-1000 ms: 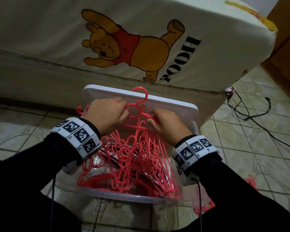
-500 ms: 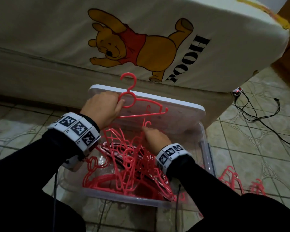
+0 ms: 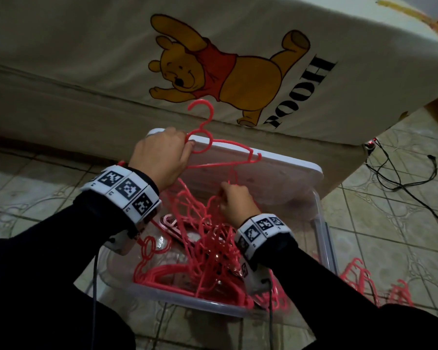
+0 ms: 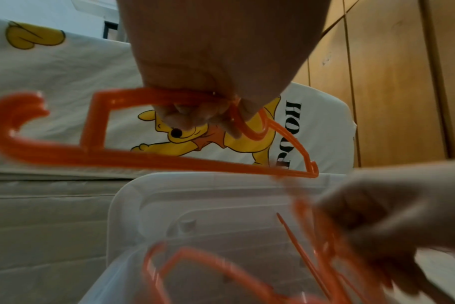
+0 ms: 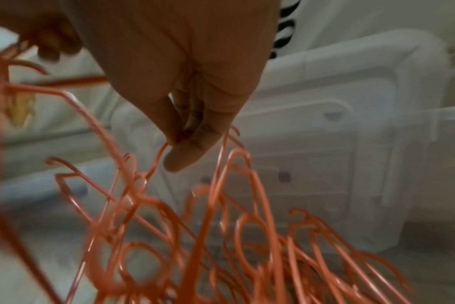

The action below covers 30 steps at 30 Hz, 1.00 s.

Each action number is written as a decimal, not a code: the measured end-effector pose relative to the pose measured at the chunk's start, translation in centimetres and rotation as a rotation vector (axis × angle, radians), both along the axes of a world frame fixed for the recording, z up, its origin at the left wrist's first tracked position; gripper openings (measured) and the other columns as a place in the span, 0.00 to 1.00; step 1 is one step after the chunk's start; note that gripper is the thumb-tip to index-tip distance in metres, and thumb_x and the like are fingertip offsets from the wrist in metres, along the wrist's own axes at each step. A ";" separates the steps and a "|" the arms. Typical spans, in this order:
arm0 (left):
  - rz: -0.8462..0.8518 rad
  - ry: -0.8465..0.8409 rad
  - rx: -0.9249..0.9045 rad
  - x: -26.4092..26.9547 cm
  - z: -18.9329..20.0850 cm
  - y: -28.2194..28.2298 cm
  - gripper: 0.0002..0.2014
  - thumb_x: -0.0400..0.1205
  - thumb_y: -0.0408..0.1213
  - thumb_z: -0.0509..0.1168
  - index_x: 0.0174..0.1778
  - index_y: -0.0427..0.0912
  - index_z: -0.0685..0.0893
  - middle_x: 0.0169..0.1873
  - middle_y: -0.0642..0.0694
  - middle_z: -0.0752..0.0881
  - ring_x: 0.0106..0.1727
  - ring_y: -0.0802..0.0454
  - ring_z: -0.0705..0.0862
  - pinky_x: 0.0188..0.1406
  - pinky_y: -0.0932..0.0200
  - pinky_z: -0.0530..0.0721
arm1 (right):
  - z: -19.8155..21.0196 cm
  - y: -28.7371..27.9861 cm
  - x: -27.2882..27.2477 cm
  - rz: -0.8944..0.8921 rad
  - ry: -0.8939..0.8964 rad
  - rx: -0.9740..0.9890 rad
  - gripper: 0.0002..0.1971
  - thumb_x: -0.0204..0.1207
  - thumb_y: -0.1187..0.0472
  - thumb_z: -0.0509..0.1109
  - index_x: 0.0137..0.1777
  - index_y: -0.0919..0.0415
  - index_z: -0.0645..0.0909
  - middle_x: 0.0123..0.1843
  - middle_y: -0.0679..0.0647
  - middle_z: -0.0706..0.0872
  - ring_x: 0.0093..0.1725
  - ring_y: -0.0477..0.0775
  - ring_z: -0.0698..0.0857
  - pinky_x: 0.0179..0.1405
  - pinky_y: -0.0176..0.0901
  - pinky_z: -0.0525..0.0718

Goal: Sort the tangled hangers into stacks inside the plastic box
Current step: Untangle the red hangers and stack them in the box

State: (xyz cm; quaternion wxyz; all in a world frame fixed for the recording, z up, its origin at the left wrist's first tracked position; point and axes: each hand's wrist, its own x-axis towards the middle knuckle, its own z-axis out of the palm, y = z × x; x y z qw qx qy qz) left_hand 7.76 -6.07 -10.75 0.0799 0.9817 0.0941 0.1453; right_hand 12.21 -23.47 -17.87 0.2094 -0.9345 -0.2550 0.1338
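A: Left hand (image 3: 159,157)?
B: Raised above the far-left corner of the plastic box (image 3: 325,238). Fingers curled round the neck ring of one pink hanger (image 3: 220,150), thumb closing the hold. Confirmed from the left wrist: fingertips (image 4: 185,117) wrapped over the top bar of the held hanger (image 4: 148,156).
A: Hanger attitude?
B: Hook up, body roughly level, lifted clear of the heap. Right tip above the white lid (image 3: 276,173); one thin strand hanging below that tip, toward the right hand. Attached or merely behind, cannot tell.
A: Right hand (image 3: 235,200)?
B: Lower, over the middle of the box. Thumb and fingers (image 5: 185,156) pinching a thin pink strand at the top of the tangled hangers (image 3: 202,251). Narrow pinch, holding plastic. Blurred in the right wrist view; exact hanger not identifiable.
A: Location of the tangle?
B: Inside the box, piled from the centre toward the near-right corner, some loops over the near rim. A paler pink hanger (image 3: 170,223) near the left wall, half buried.
A: Lid?
B: Propped at the far edge of the box, leaning against the bed (image 3: 86,59).
A: Outside the box?
B: More pink hangers on the floor tiles (image 3: 359,276), just beside the near-right corner. Black cables (image 3: 400,178) on the tiles well to the right. Bear print with lettering on the bed sheet.
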 end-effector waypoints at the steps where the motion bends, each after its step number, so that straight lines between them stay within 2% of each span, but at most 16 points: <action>1: 0.008 -0.022 0.006 0.0 0.1 -0.1 0.18 0.87 0.49 0.50 0.51 0.40 0.79 0.50 0.40 0.81 0.53 0.36 0.81 0.40 0.48 0.73 | 0.7 -0.1 0.2 -0.008 -0.016 0.039 0.08 0.75 0.66 0.65 0.53 0.63 0.81 0.50 0.66 0.87 0.53 0.67 0.85 0.49 0.48 0.79; 5: 0.000 -0.090 -0.002 0.0 0.7 -0.1 0.15 0.86 0.48 0.52 0.50 0.40 0.77 0.48 0.40 0.79 0.50 0.36 0.81 0.39 0.47 0.73 | 3.1 -1.6 0.9 -0.033 -0.092 0.177 0.05 0.76 0.65 0.68 0.50 0.63 0.81 0.47 0.62 0.89 0.50 0.61 0.85 0.43 0.39 0.74; 7: -0.013 -0.135 -0.001 -0.1 1.0 -0.2 0.15 0.86 0.47 0.53 0.50 0.40 0.77 0.46 0.39 0.78 0.49 0.35 0.81 0.36 0.48 0.70 | 4.2 -2.8 1.2 -0.063 -0.105 0.218 0.02 0.76 0.65 0.69 0.47 0.61 0.81 0.44 0.59 0.89 0.47 0.59 0.86 0.43 0.38 0.76; 9: -0.021 -0.181 -0.010 -0.2 1.2 -0.4 0.15 0.87 0.47 0.53 0.51 0.39 0.77 0.45 0.40 0.77 0.48 0.35 0.81 0.34 0.51 0.67 | 5.0 -4.1 1.3 -0.100 -0.100 0.243 0.01 0.76 0.65 0.69 0.44 0.61 0.80 0.42 0.59 0.89 0.44 0.58 0.87 0.46 0.42 0.81; 11: -0.019 -0.213 -0.047 -0.2 1.3 -0.5 0.15 0.87 0.47 0.53 0.52 0.39 0.77 0.44 0.41 0.76 0.46 0.35 0.81 0.34 0.51 0.65 | 5.7 -5.5 1.2 -0.127 -0.090 0.262 0.02 0.77 0.66 0.69 0.47 0.63 0.80 0.41 0.62 0.89 0.43 0.60 0.88 0.48 0.53 0.85; 12: -0.016 -0.222 -0.071 -0.2 1.4 -0.5 0.15 0.87 0.47 0.53 0.52 0.39 0.77 0.44 0.42 0.75 0.46 0.34 0.81 0.34 0.51 0.65 | 6.1 -6.1 1.0 -0.137 -0.068 0.292 0.04 0.77 0.66 0.68 0.50 0.63 0.80 0.40 0.63 0.88 0.40 0.60 0.88 0.46 0.55 0.87; 14: -0.013 -0.229 -0.104 -0.2 1.4 -0.4 0.15 0.87 0.48 0.53 0.52 0.40 0.77 0.44 0.42 0.76 0.45 0.34 0.81 0.35 0.51 0.66 | 7.0 -7.1 0.2 -0.160 0.068 0.429 0.07 0.78 0.69 0.67 0.53 0.58 0.77 0.34 0.65 0.86 0.30 0.59 0.89 0.34 0.55 0.89; 17: -0.015 -0.217 -0.144 0.0 1.2 -0.3 0.14 0.86 0.49 0.53 0.53 0.42 0.76 0.46 0.39 0.80 0.47 0.32 0.82 0.36 0.50 0.68 | 8.1 -8.0 -1.0 -0.164 0.292 0.648 0.07 0.78 0.73 0.66 0.47 0.60 0.78 0.29 0.61 0.84 0.23 0.56 0.86 0.25 0.49 0.88; 21: -0.041 -0.199 -0.182 -0.1 1.3 -0.8 0.10 0.86 0.48 0.55 0.54 0.45 0.75 0.48 0.39 0.84 0.47 0.33 0.83 0.36 0.52 0.69 | 9.2 -8.5 -2.0 -0.124 0.438 0.837 0.04 0.76 0.75 0.67 0.47 0.68 0.81 0.30 0.56 0.87 0.27 0.55 0.85 0.27 0.46 0.88; 26: -0.091 -0.180 -0.310 -0.1 1.3 -1.9 0.06 0.84 0.46 0.59 0.53 0.52 0.79 0.45 0.50 0.86 0.49 0.42 0.84 0.44 0.49 0.78 | 11.1 -9.3 -2.5 -0.043 0.558 1.013 0.09 0.72 0.73 0.70 0.52 0.69 0.83 0.39 0.60 0.89 0.36 0.54 0.89 0.38 0.43 0.88; 28: -0.090 -0.172 -0.374 0.0 1.2 -1.9 0.05 0.84 0.47 0.60 0.51 0.53 0.79 0.40 0.54 0.82 0.45 0.47 0.83 0.43 0.50 0.78 | 11.7 -9.5 -2.3 0.010 0.475 1.012 0.11 0.73 0.73 0.70 0.55 0.69 0.83 0.40 0.60 0.90 0.38 0.53 0.89 0.39 0.40 0.88; 30: -0.098 -0.170 -0.436 0.2 1.0 -1.8 0.07 0.84 0.48 0.60 0.51 0.52 0.80 0.34 0.58 0.79 0.40 0.51 0.79 0.39 0.54 0.73 | 12.0 -9.6 -2.0 0.031 0.316 0.940 0.10 0.72 0.68 0.72 0.53 0.66 0.84 0.39 0.56 0.91 0.37 0.52 0.90 0.39 0.40 0.88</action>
